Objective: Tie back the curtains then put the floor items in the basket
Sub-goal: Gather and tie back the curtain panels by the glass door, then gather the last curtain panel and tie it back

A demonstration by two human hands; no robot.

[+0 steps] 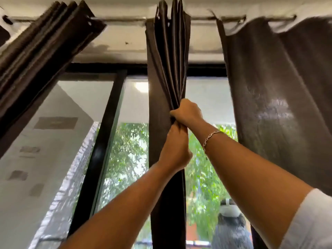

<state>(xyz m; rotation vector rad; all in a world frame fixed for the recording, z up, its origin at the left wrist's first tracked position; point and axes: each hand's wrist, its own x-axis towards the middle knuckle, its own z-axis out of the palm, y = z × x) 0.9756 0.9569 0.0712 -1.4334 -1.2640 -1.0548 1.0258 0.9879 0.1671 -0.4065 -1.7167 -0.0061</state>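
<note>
Head view, curtain [167,60] bunched inside both hands [175,150] [186,112]

the middle curtain [167,69] is dark brown. it is squeezed into a thin bunch of folds and hangs straight down from the rod [125,19]. the left curtain [41,38] is bunched too and slants. the right curtain [280,87] hangs spread wide.
</note>
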